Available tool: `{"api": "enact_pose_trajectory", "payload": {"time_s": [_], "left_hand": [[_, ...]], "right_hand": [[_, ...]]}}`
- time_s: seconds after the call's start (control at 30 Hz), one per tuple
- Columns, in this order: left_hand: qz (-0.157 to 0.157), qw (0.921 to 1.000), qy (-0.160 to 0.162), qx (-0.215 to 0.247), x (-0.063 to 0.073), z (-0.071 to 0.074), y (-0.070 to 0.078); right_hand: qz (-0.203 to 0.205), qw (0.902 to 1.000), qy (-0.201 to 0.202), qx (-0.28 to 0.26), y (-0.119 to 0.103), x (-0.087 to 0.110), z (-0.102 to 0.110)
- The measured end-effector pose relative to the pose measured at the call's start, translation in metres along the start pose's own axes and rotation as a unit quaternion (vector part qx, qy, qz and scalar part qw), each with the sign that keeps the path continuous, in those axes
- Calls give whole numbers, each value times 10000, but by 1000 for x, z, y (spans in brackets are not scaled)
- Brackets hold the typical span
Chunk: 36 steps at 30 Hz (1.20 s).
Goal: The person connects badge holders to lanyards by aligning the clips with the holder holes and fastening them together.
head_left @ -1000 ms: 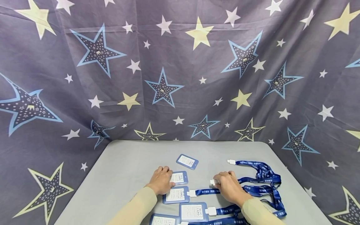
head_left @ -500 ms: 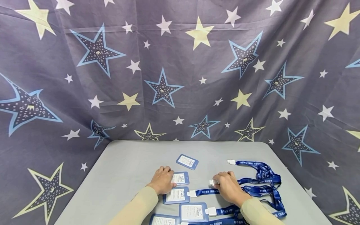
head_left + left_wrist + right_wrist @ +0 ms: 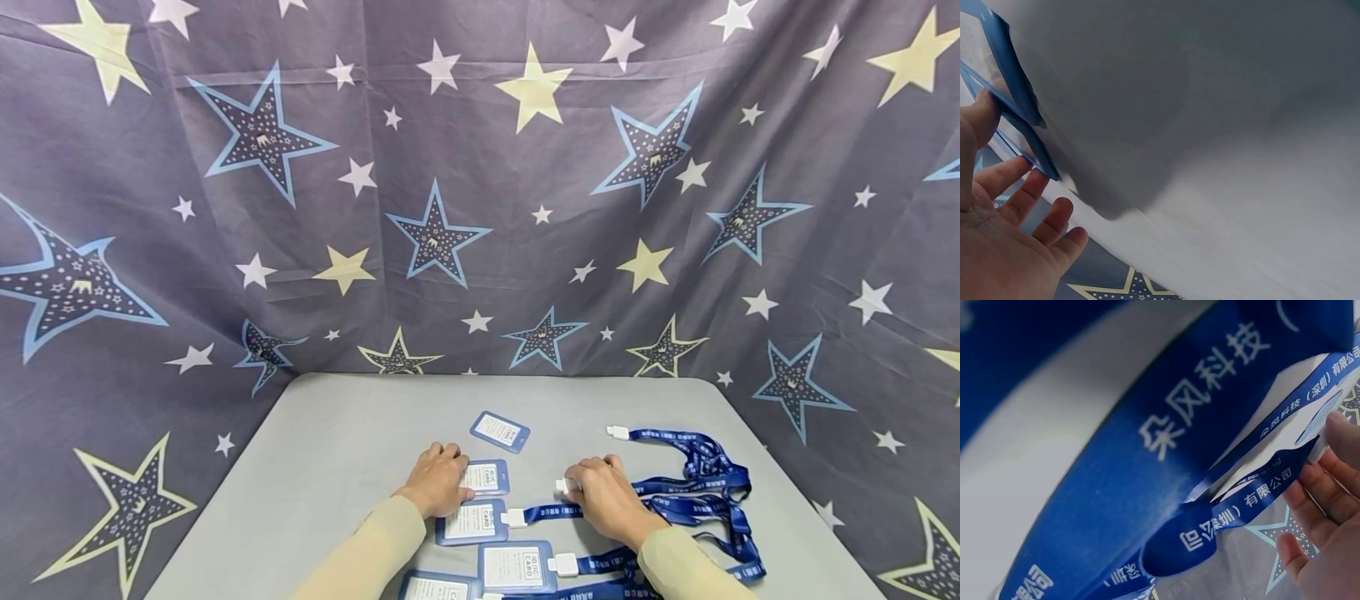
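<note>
My left hand (image 3: 437, 481) grips a blue-framed badge holder (image 3: 487, 477) by its left part, thumb on the near edge and fingertips on the far edge. In the left wrist view the frame of that badge holder (image 3: 1045, 161) shows between thumb and fingers. My right hand (image 3: 609, 496) pinches the white clip (image 3: 564, 486) of a blue lanyard (image 3: 678, 482), whose tip points left at the badge holder across a small gap. The right wrist view has the lanyard strap (image 3: 1254, 499) running into the fingers (image 3: 1316, 497), with the clip mostly hidden there.
Several badge holders lie nearer me: one badge (image 3: 471, 522) has a lanyard clip (image 3: 513, 517) at its end, another badge (image 3: 516, 566) too. A loose badge (image 3: 500, 431) lies farther back. A free clip (image 3: 618, 432) sits behind the right hand. A star-patterned curtain (image 3: 480, 208) surrounds the grey table (image 3: 337, 467).
My left hand has slid the badge holder slightly to the right. My right hand has brought the white clip slightly left, so the gap between them has narrowed.
</note>
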<state>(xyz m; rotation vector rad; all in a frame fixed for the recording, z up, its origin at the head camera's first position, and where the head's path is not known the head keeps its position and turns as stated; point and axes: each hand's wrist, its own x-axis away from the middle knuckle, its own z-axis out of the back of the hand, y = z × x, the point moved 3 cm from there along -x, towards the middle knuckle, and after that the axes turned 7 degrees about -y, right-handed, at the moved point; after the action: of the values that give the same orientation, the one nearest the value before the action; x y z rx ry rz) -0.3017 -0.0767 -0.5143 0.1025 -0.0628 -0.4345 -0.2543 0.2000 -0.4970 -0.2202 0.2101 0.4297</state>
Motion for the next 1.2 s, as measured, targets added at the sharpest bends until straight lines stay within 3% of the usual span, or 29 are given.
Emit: {"api": "enact_pose_trajectory", "payload": {"time_s": [1.2], "left_hand": [[-107,9999,-83,-24,-6,0,17]], "right_hand": [[5,9999,-94,34,-3,-4,-5]]}}
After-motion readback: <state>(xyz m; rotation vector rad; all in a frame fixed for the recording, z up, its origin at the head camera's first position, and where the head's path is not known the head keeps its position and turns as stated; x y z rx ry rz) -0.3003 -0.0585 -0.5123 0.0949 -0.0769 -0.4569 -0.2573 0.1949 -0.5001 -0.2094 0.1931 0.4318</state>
